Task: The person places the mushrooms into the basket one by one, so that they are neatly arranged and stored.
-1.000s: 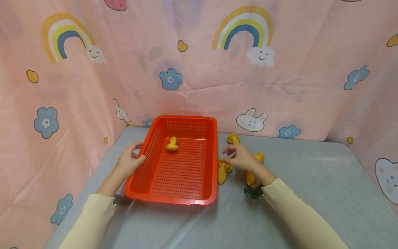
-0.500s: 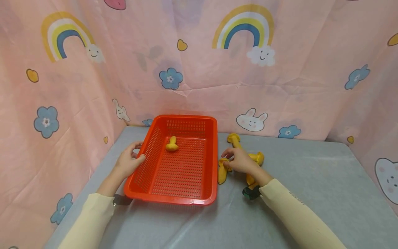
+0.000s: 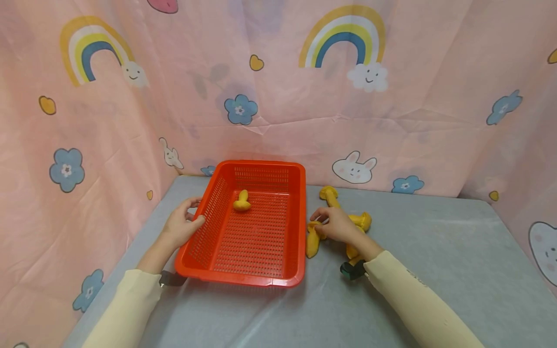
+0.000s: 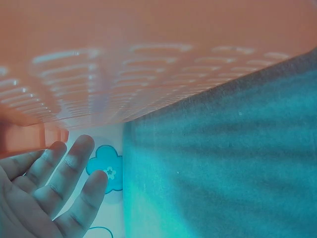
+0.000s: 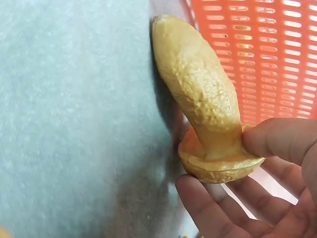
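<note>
With my right hand [image 3: 337, 225] I am pinching a yellow mushroom [image 5: 205, 89] by its cap, my thumb pressing on one side of the cap and my fingertips touching the other. The mushroom is lying just outside the right wall of the red basket [image 3: 248, 280], its stem pointing toward me; whether it is resting fully on the grey table [image 3: 444, 251], I cannot tell. My left hand [image 3: 179, 226] is staying at the basket's left side, the thumb by the rim, the other fingers loosely extended and parted along the outside; how firmly they are touching it, I cannot tell. Inside the basket, a smaller yellow mushroom [image 3: 242, 205] is sitting toward the far left. Beyond my right hand, a far mushroom [image 3: 329, 193] is lying near the back edge of the table, and a side mushroom [image 3: 363, 221] is showing its cap past my wrist. Another yellow piece [image 3: 351, 251] is lying partly hidden under my forearm. I am wearing cream sleeves [image 3: 422, 299], and a pink cloth [image 3: 287, 140] with rainbows, flowers and rabbits is hanging behind the table.
</note>
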The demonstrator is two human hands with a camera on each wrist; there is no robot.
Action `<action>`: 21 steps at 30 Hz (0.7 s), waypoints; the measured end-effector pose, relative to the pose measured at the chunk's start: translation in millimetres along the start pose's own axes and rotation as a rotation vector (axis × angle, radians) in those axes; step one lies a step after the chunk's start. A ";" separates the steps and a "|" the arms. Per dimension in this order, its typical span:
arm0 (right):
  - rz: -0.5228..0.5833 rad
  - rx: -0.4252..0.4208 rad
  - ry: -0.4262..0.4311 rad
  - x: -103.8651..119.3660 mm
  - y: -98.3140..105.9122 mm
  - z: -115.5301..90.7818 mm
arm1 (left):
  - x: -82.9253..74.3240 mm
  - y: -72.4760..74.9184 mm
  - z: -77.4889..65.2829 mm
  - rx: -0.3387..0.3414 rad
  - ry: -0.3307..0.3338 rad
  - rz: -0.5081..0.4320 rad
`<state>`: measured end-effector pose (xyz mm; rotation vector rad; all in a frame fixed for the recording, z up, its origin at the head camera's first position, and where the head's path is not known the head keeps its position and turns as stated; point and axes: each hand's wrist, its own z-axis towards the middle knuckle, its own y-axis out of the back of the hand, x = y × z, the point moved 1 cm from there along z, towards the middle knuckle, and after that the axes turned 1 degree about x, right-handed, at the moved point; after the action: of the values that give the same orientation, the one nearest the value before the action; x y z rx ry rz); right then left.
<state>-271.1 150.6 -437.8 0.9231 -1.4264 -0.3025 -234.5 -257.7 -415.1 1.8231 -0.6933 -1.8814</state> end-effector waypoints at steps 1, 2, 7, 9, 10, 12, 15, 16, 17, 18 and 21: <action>0.003 -0.001 -0.008 -0.4 1.0 -0.3 | 0.2 0.0 0.2 0.001 -0.001 0.001; 0.004 0.000 -0.009 -0.9 2.3 -0.6 | 0.2 0.0 0.3 0.001 -0.002 0.001; 0.013 -0.011 0.000 -1.3 10.8 -2.3 | 1.4 0.1 0.4 0.004 0.010 0.007; 0.011 -0.032 0.024 -0.1 14.9 -3.1 | 1.5 0.1 0.3 0.003 0.011 0.009; 0.012 -0.040 0.028 0.9 17.0 -3.7 | 1.7 0.0 0.3 0.003 0.010 0.011; 0.013 -0.063 0.048 3.3 21.6 -5.1 | 1.9 -0.1 0.3 0.003 0.010 0.015; 0.023 -0.087 0.049 7.2 27.9 -7.0 | 2.4 -0.2 0.4 0.001 0.010 0.015; 0.020 -0.094 0.055 8.4 29.7 -7.6 | 2.6 -0.3 0.5 0.000 0.008 0.015; 0.021 -0.104 0.058 9.4 31.3 -8.0 | 2.7 -0.3 0.6 0.000 0.005 0.013; 0.021 -0.110 0.058 10.2 32.9 -8.2 | 2.9 -0.3 0.6 0.000 0.004 0.011; 0.010 -0.140 0.076 13.0 37.3 -8.8 | 3.4 -0.5 0.8 0.001 -0.001 0.009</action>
<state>-273.2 168.5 -401.6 0.8048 -1.3227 -0.3519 -235.4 -259.4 -418.0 1.8174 -0.7014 -1.8767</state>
